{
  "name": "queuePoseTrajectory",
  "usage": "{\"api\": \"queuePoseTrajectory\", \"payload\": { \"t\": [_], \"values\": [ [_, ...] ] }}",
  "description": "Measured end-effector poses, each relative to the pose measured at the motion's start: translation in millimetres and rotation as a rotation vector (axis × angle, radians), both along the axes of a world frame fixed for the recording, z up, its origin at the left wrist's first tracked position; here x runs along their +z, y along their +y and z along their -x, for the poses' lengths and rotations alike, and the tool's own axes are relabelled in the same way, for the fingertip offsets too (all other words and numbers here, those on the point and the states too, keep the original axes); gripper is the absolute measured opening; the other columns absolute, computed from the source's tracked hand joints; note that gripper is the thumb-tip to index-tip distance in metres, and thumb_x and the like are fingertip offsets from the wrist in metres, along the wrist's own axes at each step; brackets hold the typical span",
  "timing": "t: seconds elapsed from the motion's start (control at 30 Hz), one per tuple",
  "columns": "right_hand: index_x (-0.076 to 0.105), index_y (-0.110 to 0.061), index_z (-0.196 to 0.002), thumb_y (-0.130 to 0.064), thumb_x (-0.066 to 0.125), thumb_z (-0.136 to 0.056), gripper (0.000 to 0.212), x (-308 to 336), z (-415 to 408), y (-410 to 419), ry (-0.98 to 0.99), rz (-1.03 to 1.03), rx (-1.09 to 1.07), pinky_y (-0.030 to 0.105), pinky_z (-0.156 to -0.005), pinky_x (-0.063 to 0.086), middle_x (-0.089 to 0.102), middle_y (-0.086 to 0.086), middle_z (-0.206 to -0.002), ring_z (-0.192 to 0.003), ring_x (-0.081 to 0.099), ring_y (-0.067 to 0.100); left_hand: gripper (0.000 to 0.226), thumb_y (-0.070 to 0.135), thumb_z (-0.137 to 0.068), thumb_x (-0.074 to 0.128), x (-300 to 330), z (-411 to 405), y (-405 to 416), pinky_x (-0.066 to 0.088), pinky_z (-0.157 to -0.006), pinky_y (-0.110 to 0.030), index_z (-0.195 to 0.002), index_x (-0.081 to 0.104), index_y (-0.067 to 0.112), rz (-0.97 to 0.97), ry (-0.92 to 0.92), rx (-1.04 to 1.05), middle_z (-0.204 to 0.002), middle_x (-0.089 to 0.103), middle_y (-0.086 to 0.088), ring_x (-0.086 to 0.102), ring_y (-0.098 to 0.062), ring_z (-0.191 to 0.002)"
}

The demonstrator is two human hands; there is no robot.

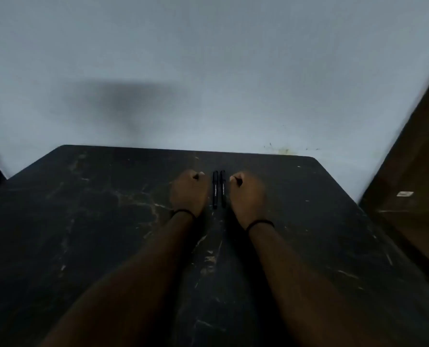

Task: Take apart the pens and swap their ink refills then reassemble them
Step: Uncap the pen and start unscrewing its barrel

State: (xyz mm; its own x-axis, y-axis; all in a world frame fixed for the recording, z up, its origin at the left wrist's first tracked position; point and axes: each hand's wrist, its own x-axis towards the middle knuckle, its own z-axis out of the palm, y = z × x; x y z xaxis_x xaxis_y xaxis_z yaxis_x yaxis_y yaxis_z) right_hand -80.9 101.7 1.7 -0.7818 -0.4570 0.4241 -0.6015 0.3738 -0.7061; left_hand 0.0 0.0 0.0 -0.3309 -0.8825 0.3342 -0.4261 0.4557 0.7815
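Note:
Two black pens lie side by side on the dark table (83,221), pointing away from me, both capped and whole. The left pen (215,190) and the right pen (223,189) almost touch each other. My left hand (188,191) rests as a closed fist just left of the pens, holding nothing. My right hand (247,196) rests as a closed fist just right of them, also holding nothing. Neither fist touches a pen. Each wrist wears a thin black band.
The table is black with pale scratches and worn patches, and its far edge meets a plain light wall (208,71). A brown wooden panel (413,184) stands along the right side of the table.

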Motion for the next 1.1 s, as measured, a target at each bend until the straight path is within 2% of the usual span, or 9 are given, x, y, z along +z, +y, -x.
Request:
{"api": "queuePoseTrajectory", "payload": {
  "t": [0.17, 0.4, 0.57, 0.67, 0.8, 0.9, 0.97, 1.03, 1.1],
  "values": [
    [0.064, -0.013, -0.086, -0.030, 0.054, -0.097, 0.022, -5, 14, -20, 0.001, -0.174, -0.027, 0.032, -0.080, 0.043, 0.068, 0.006, -0.088, -0.089, 0.061, 0.025, 0.038, 0.035, -0.097, 0.050, -1, 4, -14, 0.042, -0.060, -0.032, -0.073, 0.064, 0.008, -0.106, 0.097, 0.031, -0.072, 0.065, -0.008, 0.060, -0.023, -0.067],
    [0.060, -0.011, -0.074, -0.041, 0.059, -0.092, 0.034, -6, 19, -32, 0.111, -0.328, -0.027, 0.035, -0.085, 0.048, 0.067, 0.012, -0.086, -0.088, 0.063, 0.030, 0.041, 0.036, -0.096, 0.049, 2, 7, -15, 0.052, -0.065, -0.037, -0.070, 0.065, 0.009, -0.071, 0.003, 0.009, -0.069, 0.067, -0.009, 0.065, -0.025, -0.066],
    [0.061, -0.009, -0.076, -0.030, 0.058, -0.090, 0.026, -3, 16, -27, 0.091, -0.362, -0.058, 0.030, -0.067, 0.040, 0.067, 0.011, -0.086, -0.084, 0.063, 0.028, 0.043, 0.034, -0.096, 0.049, -1, 4, -14, 0.053, -0.067, -0.045, -0.075, 0.064, 0.000, -0.076, 0.116, -0.010, -0.075, 0.069, -0.016, 0.066, -0.032, -0.072],
    [0.058, -0.010, -0.074, -0.026, 0.056, -0.090, 0.023, 0, 11, -21, 0.105, -0.411, -0.069, 0.029, -0.068, 0.041, 0.067, 0.012, -0.087, -0.084, 0.065, 0.030, 0.041, 0.034, -0.097, 0.050, 0, 3, -12, 0.053, -0.068, -0.045, -0.079, 0.066, 0.000, -0.092, 0.159, -0.027, -0.077, 0.069, -0.018, 0.066, -0.033, -0.075],
    [0.064, -0.006, -0.086, -0.024, 0.056, -0.093, 0.021, 2, 1, -10, 0.120, -0.424, -0.044, 0.037, -0.087, 0.049, 0.067, 0.016, -0.097, -0.095, 0.063, 0.032, 0.040, 0.033, -0.096, 0.052, 0, 4, -12, 0.053, -0.067, -0.046, -0.078, 0.066, 0.000, -0.108, 0.204, -0.050, -0.076, 0.069, -0.018, 0.065, -0.035, -0.074],
    [0.061, -0.006, -0.088, -0.023, 0.053, -0.094, 0.020, 3, -5, -2, 0.095, -0.379, -0.081, 0.035, -0.078, 0.046, 0.064, 0.015, -0.100, -0.096, 0.062, 0.033, 0.035, 0.030, -0.094, 0.057, -1, 4, -13, 0.055, -0.058, -0.043, -0.076, 0.066, 0.002, -0.151, 0.298, -0.093, -0.071, 0.068, -0.016, 0.065, -0.035, -0.064],
    [0.061, -0.006, -0.089, -0.026, 0.050, -0.095, 0.023, 5, -9, 2, 0.094, -0.296, -0.124, 0.035, -0.072, 0.046, 0.063, 0.013, -0.096, -0.090, 0.061, 0.031, 0.027, 0.028, -0.095, 0.059, 0, 3, -11, 0.050, -0.048, -0.033, -0.078, 0.067, 0.009, -0.191, 0.360, -0.169, -0.070, 0.068, -0.007, 0.060, -0.021, -0.050],
    [0.060, -0.012, -0.091, -0.030, 0.049, -0.097, 0.021, 5, -14, 8, 0.104, -0.200, -0.115, 0.038, -0.072, 0.052, 0.062, 0.006, -0.091, -0.082, 0.060, 0.023, 0.015, 0.026, -0.096, 0.061, 2, 1, -7, 0.049, -0.048, -0.029, -0.097, 0.069, 0.013, -0.265, 0.456, -0.279, -0.079, 0.071, -0.004, 0.057, -0.015, -0.051],
    [0.057, -0.018, -0.092, -0.029, 0.049, -0.100, 0.016, 3, -21, 15, 0.132, -0.115, -0.061, 0.035, -0.068, 0.050, 0.060, 0.001, -0.088, -0.079, 0.058, 0.016, 0.023, 0.026, -0.094, 0.064, 5, -3, -7, 0.050, -0.047, -0.029, -0.112, 0.067, 0.010, -0.381, 0.568, -0.369, -0.093, 0.074, -0.008, 0.056, -0.019, -0.052]
  ]
}}
